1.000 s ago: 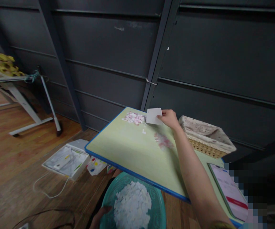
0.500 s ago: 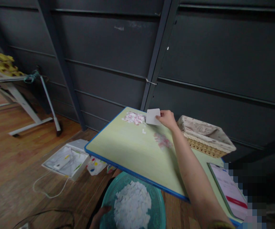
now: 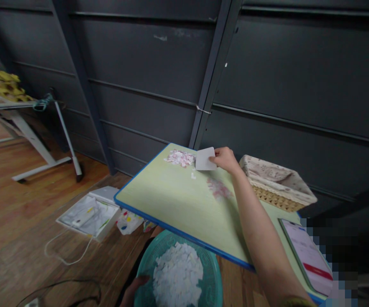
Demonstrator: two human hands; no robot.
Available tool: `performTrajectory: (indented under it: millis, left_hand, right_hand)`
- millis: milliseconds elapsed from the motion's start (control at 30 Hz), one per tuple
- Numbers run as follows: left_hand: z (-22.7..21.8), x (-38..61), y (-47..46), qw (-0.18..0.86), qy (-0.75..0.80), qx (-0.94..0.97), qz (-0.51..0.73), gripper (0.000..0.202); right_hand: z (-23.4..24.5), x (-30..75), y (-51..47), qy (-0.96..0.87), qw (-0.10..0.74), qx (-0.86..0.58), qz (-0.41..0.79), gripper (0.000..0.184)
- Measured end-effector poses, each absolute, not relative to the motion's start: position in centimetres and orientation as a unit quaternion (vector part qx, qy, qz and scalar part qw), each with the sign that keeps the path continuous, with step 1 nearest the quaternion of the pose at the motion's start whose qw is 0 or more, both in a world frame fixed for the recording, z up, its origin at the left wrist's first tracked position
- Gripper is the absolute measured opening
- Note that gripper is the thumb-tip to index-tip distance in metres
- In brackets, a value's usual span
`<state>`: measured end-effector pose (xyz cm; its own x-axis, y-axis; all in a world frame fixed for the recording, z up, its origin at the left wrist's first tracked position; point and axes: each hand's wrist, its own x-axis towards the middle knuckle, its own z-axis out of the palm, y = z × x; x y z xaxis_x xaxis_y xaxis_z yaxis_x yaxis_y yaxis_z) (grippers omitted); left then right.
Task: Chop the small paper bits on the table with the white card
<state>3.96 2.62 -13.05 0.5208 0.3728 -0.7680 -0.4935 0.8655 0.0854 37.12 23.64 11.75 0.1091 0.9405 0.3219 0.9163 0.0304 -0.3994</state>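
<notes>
My right hand [image 3: 225, 158] pinches a flat white card with rounded corners [image 3: 205, 159] above the far part of a yellow-green table with a blue edge [image 3: 159, 200]. The card's left side is next to a heap of small white and pinkish paper pieces [image 3: 180, 157]; whether it touches them I cannot tell. One small white scrap [image 3: 193, 175] lies just in front of the card. Below the near table edge is a green plastic basket [image 3: 214, 277] with many white paper pieces [image 3: 178, 273] in it. My left hand [image 3: 136, 286] grips its left rim, thumb inside.
A cloth-lined wicker basket [image 3: 277, 181] stands at the table's right back, with a phone [image 3: 307, 256] nearer me. A dark panelled wall [image 3: 146, 55] rises behind. On the floor at left sit an open white box [image 3: 88, 215], a cable [image 3: 66, 262] and a wheeled table leg [image 3: 67, 140].
The card has tipped slightly in my right hand, its lower edge a little lower and nearer me. My left hand and the green basket have stayed in place.
</notes>
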Motion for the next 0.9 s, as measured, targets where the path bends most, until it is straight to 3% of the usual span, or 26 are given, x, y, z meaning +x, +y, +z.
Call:
performTrajectory:
  millis: [300, 900]
  left_hand:
    - [-14.1, 3.9, 2.6, 0.880, 0.407, -0.064, 0.236, 0.084]
    - [-13.5, 3.8, 2.6, 0.863, 0.431, -0.048, 0.261, 0.064]
  right_hand:
    - [11.8, 36.8, 23.6, -0.669, 0.285, -0.686, 0.029, 0.027]
    - [12.1, 37.6, 23.5, -0.666, 0.265, -0.697, 0.021, 0.026]
